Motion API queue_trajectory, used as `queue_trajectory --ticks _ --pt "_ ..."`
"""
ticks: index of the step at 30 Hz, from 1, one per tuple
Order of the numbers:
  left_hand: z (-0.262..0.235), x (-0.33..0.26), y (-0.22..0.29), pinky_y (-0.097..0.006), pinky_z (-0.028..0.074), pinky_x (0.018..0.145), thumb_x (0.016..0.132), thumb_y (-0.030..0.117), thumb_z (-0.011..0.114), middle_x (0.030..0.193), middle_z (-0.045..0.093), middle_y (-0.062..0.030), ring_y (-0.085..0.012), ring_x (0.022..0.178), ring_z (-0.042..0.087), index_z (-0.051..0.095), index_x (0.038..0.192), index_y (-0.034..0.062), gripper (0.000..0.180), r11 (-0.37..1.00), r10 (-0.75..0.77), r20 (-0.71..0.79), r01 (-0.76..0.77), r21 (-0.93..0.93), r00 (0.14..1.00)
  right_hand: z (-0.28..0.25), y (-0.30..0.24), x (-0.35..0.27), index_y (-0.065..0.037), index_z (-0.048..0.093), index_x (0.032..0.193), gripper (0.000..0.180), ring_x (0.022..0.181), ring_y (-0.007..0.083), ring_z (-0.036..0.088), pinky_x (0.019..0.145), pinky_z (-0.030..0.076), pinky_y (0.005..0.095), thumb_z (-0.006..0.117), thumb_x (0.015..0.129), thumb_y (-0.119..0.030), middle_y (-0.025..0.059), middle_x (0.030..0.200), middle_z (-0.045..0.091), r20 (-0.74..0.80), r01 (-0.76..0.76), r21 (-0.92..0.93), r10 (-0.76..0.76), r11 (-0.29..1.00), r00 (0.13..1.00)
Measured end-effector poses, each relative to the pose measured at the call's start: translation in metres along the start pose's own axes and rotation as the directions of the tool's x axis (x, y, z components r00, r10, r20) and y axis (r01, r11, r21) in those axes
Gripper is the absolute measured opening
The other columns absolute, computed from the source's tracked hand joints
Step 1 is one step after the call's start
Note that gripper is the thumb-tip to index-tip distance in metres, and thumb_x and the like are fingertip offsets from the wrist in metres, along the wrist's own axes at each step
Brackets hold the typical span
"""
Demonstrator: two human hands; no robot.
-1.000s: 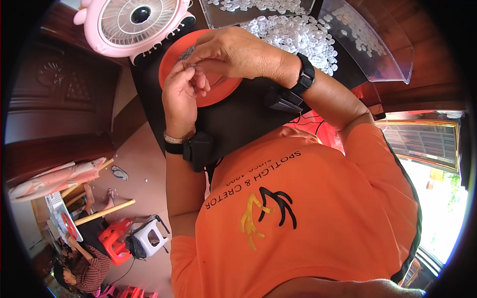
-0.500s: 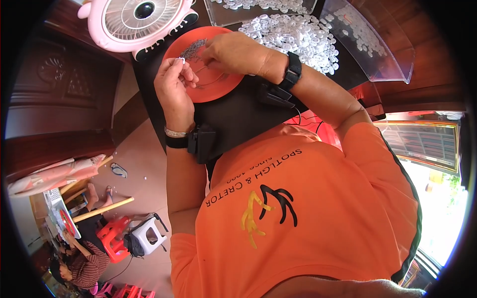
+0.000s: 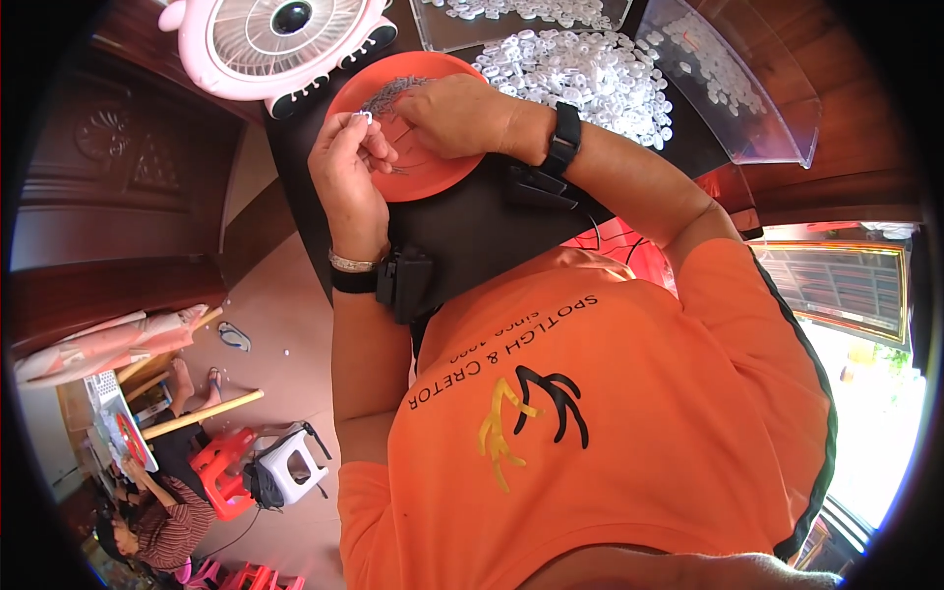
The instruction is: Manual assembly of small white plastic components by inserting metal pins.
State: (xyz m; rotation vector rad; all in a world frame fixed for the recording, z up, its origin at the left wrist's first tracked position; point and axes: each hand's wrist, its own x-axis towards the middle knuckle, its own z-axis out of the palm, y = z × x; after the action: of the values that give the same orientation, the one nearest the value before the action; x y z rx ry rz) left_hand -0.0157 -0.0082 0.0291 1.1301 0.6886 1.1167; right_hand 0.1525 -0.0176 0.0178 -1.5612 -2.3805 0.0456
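White ring [image 3: 362, 117] is pinched in the left hand [image 3: 346, 167] over the orange plate [image 3: 433, 177], top centre, while the right hand [image 3: 462, 116] fingers close on a metal bit [image 3: 393, 95] — looks mid-assembly, next needs careful lining up.

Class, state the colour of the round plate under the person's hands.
The plate is orange-red, shown best in the head view.
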Motion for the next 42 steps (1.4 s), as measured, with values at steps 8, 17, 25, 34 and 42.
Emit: queue_trajectory --ticks 8,17,25,34,42 --pt "0.008 -0.005 -0.001 -0.024 0.036 0.054 0.090 0.017 0.047 0.066 0.050 -0.0022 -0.0118 0.059 0.050 0.054 0.081 0.0031 0.018 0.993 -0.075 0.114 0.064 0.095 0.991 -0.024 0.015 -0.014 0.001 0.061 0.094 0.021 0.070 0.0128 0.058 0.065 0.048 0.0267 0.063 0.081 -0.014 0.0060 0.079 0.063 -0.069 -0.160 0.634 0.262 0.756 0.963" --pt "0.015 -0.008 -0.009 -0.019 0.035 0.050 0.087 0.012 0.053 0.065 0.053 0.0003 -0.0058 0.056 0.049 0.054 0.075 0.0043 0.014 0.979 -0.067 0.135 0.039 0.199 0.989 -0.033 0.017 -0.023 -0.001 0.065 0.091 0.017 0.069 0.0073 0.059 0.062 0.049 0.0206 0.063 0.087 -0.017 0.0012 0.079 0.064 0.099 -0.153 0.971 0.276 0.182 0.956" --pt "0.016 -0.007 -0.013 -0.019 0.036 0.051 0.087 0.012 0.054 0.066 0.052 0.0004 -0.0054 0.056 0.047 0.054 0.077 0.0042 0.013 0.979 -0.096 0.128 0.070 0.189 0.987 -0.033 0.010 -0.023 -0.004 0.063 0.084 0.021 0.060 0.0050 0.053 0.055 0.045 0.0197 0.064 0.089 -0.024 -0.0018 0.069 0.058 0.132 -0.202 0.937 0.248 0.283 0.960" --pt "0.014 -0.007 -0.016 -0.019 0.037 0.051 0.088 0.014 0.053 0.068 0.051 0.0010 -0.0047 0.057 0.046 0.054 0.076 0.0041 0.015 0.982 -0.088 0.148 0.060 0.181 0.985 -0.028 0.005 -0.022 -0.003 0.061 0.080 0.023 0.057 0.0045 0.048 0.053 0.042 0.0202 0.063 0.089 -0.025 -0.0025 0.066 0.055 0.097 -0.156 0.953 0.227 0.261 0.969" --pt "0.018 -0.009 -0.011 -0.019 0.035 0.051 0.088 0.013 0.053 0.064 0.050 0.0017 -0.0043 0.056 0.045 0.054 0.075 0.0042 0.016 0.973 -0.100 0.134 0.069 0.219 0.986 -0.029 0.004 -0.022 -0.002 0.061 0.080 0.023 0.057 0.0051 0.047 0.052 0.041 0.0202 0.062 0.090 -0.023 -0.0020 0.065 0.053 0.082 -0.161 0.942 0.263 0.294 0.961"
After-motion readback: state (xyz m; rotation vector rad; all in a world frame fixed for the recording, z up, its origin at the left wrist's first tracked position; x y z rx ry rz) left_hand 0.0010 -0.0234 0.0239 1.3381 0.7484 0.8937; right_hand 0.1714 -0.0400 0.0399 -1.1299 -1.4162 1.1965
